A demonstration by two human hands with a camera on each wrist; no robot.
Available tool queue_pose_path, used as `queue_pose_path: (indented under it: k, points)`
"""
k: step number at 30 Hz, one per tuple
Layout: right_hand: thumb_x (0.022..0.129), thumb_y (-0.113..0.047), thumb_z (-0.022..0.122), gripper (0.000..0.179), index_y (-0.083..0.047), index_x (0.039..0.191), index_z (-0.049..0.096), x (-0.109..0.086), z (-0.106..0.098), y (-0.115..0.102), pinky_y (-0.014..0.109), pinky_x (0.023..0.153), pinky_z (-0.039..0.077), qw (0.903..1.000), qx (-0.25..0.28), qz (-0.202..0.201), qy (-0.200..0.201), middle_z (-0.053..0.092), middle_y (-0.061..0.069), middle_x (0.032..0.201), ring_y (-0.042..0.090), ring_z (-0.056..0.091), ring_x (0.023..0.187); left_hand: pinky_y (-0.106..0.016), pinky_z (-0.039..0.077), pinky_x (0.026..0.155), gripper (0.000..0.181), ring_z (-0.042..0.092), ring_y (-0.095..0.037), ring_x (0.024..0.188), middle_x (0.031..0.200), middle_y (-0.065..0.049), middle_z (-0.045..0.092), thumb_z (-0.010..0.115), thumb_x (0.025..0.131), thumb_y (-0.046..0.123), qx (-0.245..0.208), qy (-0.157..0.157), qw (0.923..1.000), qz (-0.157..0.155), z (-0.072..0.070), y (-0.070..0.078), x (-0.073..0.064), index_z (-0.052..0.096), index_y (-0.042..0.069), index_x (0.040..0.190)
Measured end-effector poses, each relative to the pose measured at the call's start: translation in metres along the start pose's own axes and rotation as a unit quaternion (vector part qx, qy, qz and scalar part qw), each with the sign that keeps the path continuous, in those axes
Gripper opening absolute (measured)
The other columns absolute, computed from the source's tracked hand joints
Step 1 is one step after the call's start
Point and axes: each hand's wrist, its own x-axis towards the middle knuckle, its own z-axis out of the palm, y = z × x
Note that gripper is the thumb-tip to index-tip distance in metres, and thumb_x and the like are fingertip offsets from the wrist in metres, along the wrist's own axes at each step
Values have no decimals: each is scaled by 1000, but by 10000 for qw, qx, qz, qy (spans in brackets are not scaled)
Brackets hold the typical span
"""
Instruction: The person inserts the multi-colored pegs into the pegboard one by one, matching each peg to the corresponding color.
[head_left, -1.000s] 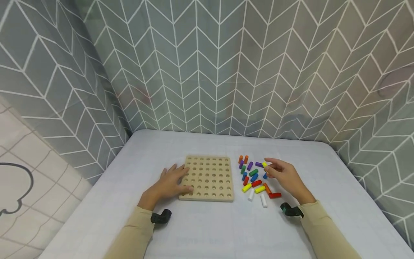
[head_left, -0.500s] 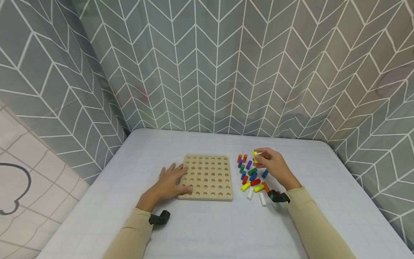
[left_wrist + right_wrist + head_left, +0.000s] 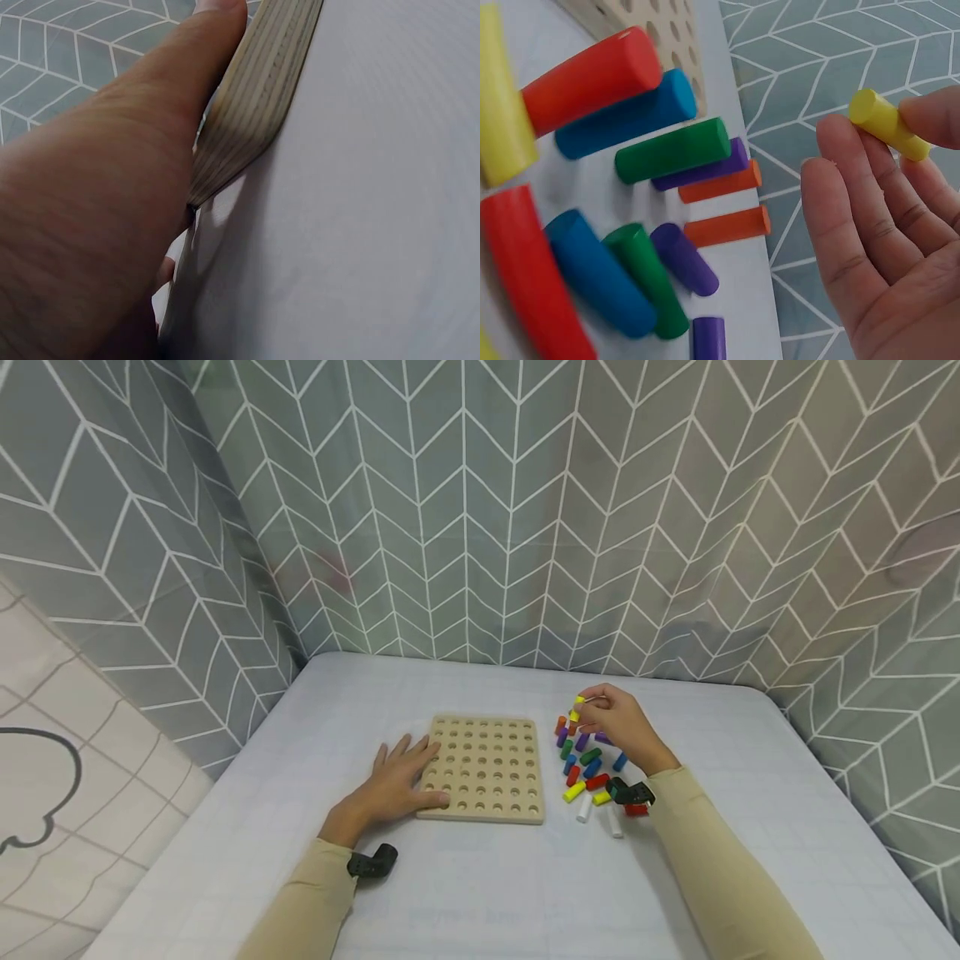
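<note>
My left hand (image 3: 390,789) rests on the left edge of a square wooden pegboard (image 3: 480,818), fingers spread and the thumb over its front left corner. In the left wrist view the thumb (image 3: 172,82) lies along the board's layered side (image 3: 259,82). My right hand (image 3: 618,727) pinches a yellow peg (image 3: 889,126) between thumb and fingertips, raised above the far end of the loose pegs. The board's visible holes hold no pegs; some are hidden under the left hand. Below the right hand lie orange pegs (image 3: 727,226) and purple pegs (image 3: 684,259).
Right of the board, several loose pegs lie on the white-covered table (image 3: 480,893), including green (image 3: 591,757), blue (image 3: 592,767), red (image 3: 597,782), yellow (image 3: 574,791) and white (image 3: 584,810) ones. A grey patterned curtain (image 3: 495,527) hangs behind the table.
With the yellow peg in its fingers, my right hand has lifted and moved left and away, from the right side of the peg group to above its far end. The left hand stays on the board.
</note>
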Motion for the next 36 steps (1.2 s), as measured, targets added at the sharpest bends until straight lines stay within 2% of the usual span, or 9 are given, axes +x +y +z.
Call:
queue_pose_path:
  k: [3,7,11,17,20,27,33,36]
  points:
    - [99,-28,65,41,-2,128,52,5,3,-3,50,93,54,9999,133,13,-64,66,19,117,42,67,101,-64,-7,116,102,4,-40,152,164,-13,23,65,83,71,29,1,10000,40,0,0,0,31,11,158]
    - [99,-23,65,40,3,127,52,12,8,-7,52,94,53,9996,205,-34,-186,65,22,117,41,67,101,-66,-6,115,102,5,-41,151,164,-14,24,65,83,71,17,6,10000,83,0,1,0,32,10,158]
    - [99,-20,66,41,4,129,53,20,11,-8,50,94,54,9993,181,-120,-311,65,23,117,42,67,104,-66,-7,115,101,5,-41,152,163,-14,24,65,84,70,-6,0,10000,72,1,2,0,33,9,158]
    - [99,-21,65,42,-2,136,56,30,13,-8,42,93,55,9989,103,-180,-420,66,20,121,45,64,109,-65,-7,116,100,5,-40,152,164,-13,24,66,84,69,-80,59,9999,32,0,3,1,33,11,158]
    - [99,-19,64,41,-1,135,57,35,15,-8,40,93,55,9987,221,-109,-442,65,22,122,47,63,111,-65,-7,116,99,5,-40,152,164,-13,25,67,83,69,-90,98,9999,6,0,3,1,34,11,158]
    - [98,-15,66,39,1,133,58,42,21,-5,44,93,55,9975,505,62,-488,63,23,123,47,62,113,-63,-8,116,101,3,-38,152,165,-10,22,65,83,72,-21,36,10000,-88,1,1,-1,31,14,159]
    - [98,-13,66,40,3,133,56,50,28,-6,35,90,56,9964,650,80,-547,62,22,125,45,62,114,-64,-7,116,100,5,-39,152,164,-12,25,68,83,69,-129,152,9998,-40,-2,2,-2,34,12,157]
    - [98,-11,65,42,6,135,54,54,30,-6,37,91,56,9956,695,221,-589,60,23,127,45,61,115,-62,-8,117,100,4,-37,153,164,-10,23,66,82,71,-56,91,9999,-61,-3,1,-1,33,14,158]
